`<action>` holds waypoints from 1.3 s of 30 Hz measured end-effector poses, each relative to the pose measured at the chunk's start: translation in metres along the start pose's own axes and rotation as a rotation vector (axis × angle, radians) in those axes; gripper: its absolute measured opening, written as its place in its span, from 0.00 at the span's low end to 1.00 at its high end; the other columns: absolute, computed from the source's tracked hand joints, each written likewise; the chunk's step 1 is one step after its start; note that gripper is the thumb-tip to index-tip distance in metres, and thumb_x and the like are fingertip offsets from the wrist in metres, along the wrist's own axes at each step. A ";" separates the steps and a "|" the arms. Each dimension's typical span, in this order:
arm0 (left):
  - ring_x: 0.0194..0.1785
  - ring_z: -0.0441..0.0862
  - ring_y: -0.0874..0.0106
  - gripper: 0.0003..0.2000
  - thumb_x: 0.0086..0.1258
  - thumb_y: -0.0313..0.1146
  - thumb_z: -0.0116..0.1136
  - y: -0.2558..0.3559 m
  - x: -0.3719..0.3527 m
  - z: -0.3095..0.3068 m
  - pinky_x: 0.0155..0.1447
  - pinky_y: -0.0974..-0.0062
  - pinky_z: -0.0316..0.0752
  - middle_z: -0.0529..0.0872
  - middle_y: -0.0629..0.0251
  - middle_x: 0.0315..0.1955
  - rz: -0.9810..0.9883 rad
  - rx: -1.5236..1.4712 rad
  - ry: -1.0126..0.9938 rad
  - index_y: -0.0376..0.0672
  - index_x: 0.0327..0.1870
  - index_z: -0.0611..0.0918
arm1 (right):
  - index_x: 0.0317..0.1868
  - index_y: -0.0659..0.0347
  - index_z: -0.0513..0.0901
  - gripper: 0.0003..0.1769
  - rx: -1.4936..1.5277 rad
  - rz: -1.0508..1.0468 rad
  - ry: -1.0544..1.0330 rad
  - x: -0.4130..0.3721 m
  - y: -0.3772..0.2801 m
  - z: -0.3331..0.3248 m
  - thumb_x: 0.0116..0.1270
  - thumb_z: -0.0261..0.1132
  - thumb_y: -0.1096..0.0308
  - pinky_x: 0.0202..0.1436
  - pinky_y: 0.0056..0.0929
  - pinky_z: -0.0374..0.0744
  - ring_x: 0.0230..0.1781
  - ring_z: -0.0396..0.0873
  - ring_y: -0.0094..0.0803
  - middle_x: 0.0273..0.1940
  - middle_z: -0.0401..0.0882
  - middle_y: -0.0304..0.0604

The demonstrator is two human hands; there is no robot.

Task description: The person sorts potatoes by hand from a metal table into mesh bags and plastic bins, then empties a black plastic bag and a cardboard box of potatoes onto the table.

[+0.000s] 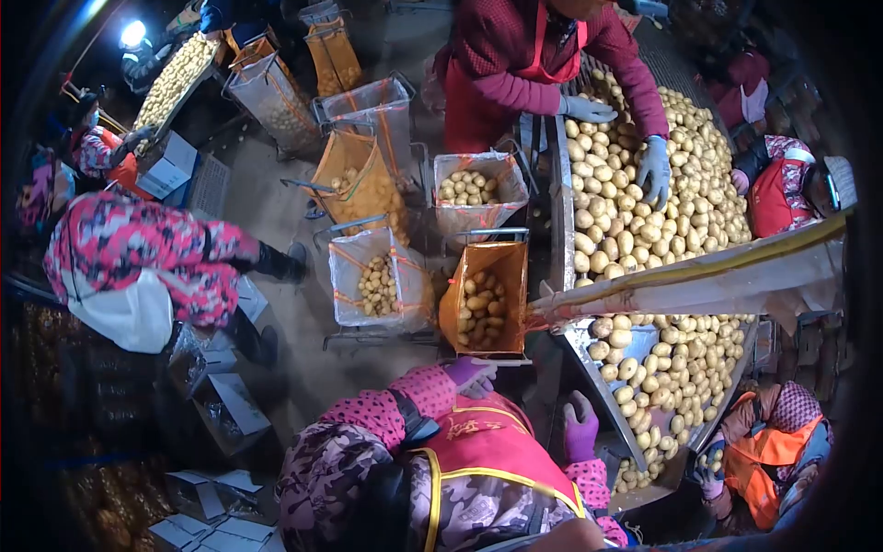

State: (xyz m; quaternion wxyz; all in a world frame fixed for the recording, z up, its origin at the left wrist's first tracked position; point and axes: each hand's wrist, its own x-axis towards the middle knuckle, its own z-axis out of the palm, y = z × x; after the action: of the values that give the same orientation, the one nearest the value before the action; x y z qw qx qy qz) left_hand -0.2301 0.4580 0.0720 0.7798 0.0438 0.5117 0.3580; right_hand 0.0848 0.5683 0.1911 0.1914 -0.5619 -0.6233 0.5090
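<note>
My left hand (472, 374), in a purple glove, is at the near metal bar (510, 362) of an orange mesh bag's stand. Its fingers look closed around the left end of the bar, though they are partly hidden. Potatoes (481, 304) fill part of that orange bag (449, 317). Also gloved in purple, my right hand (580, 428) is raised beside the left edge of the sorting table (598, 386). Its fingers point up and apart, and nothing shows in them. Many potatoes (676, 368) lie on the table's near section.
A pale covered beam (690, 281) crosses the table. Bags on stands, including a white-lined bag (345, 276), hold potatoes left of it. Across from me, a person's grey-gloved hand (655, 172) touches potatoes. Another person (782, 446) stands right; cardboard boxes (235, 405) lie left.
</note>
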 end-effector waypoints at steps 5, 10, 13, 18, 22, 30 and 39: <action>0.36 0.92 0.63 0.25 0.80 0.56 0.64 -0.008 -0.003 0.003 0.40 0.68 0.89 0.91 0.55 0.41 -0.046 0.013 0.050 0.39 0.59 0.83 | 0.71 0.69 0.81 0.26 -0.051 -0.029 -0.019 -0.004 -0.003 0.001 0.75 0.70 0.68 0.63 0.31 0.82 0.57 0.85 0.31 0.61 0.88 0.50; 0.37 0.91 0.62 0.25 0.80 0.56 0.63 -0.001 -0.006 0.008 0.42 0.66 0.88 0.92 0.58 0.41 -0.037 0.103 0.068 0.42 0.61 0.84 | 0.69 0.70 0.82 0.26 -0.054 -0.040 0.025 -0.013 0.002 0.002 0.74 0.70 0.68 0.71 0.36 0.80 0.66 0.85 0.40 0.64 0.87 0.54; 0.36 0.91 0.62 0.19 0.84 0.48 0.58 -0.066 0.137 -0.074 0.36 0.74 0.85 0.90 0.57 0.38 -0.302 -0.780 -1.096 0.39 0.55 0.84 | 0.69 0.67 0.82 0.27 -0.070 -0.093 0.129 -0.023 0.036 -0.024 0.74 0.71 0.63 0.72 0.39 0.80 0.66 0.85 0.45 0.65 0.87 0.57; 0.29 0.84 0.68 0.15 0.80 0.42 0.62 0.025 0.015 0.067 0.31 0.71 0.82 0.85 0.59 0.33 0.104 0.218 0.108 0.40 0.56 0.80 | 0.70 0.62 0.83 0.29 -0.071 -0.034 0.147 -0.034 0.031 -0.041 0.74 0.71 0.56 0.72 0.44 0.81 0.68 0.84 0.52 0.66 0.85 0.60; 0.38 0.90 0.66 0.15 0.79 0.37 0.65 0.014 0.051 0.099 0.42 0.74 0.85 0.89 0.57 0.42 0.578 0.557 0.016 0.36 0.58 0.83 | 0.69 0.63 0.83 0.28 -0.052 -0.005 0.189 -0.055 0.071 -0.060 0.74 0.71 0.56 0.71 0.44 0.81 0.67 0.84 0.52 0.66 0.85 0.59; 0.68 0.82 0.50 0.22 0.69 0.35 0.71 0.020 0.075 0.250 0.75 0.54 0.75 0.88 0.50 0.61 1.221 1.393 0.053 0.41 0.65 0.86 | 0.67 0.66 0.84 0.25 0.239 0.103 0.342 -0.103 0.140 -0.113 0.73 0.72 0.62 0.59 0.37 0.87 0.54 0.91 0.43 0.56 0.90 0.56; 0.72 0.77 0.43 0.21 0.67 0.41 0.70 0.008 0.084 0.311 0.76 0.43 0.69 0.87 0.56 0.63 1.161 1.638 0.046 0.45 0.60 0.87 | 0.57 0.65 0.90 0.13 0.489 0.099 0.532 -0.110 0.202 -0.167 0.77 0.67 0.72 0.30 0.23 0.77 0.27 0.80 0.20 0.37 0.88 0.41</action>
State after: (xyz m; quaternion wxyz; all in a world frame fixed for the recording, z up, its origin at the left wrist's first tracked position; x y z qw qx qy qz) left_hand 0.0423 0.6071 0.1583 0.2039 0.8029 0.5146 0.2211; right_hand 0.3548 0.5100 0.1244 0.4508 -0.6416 -0.3837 0.4877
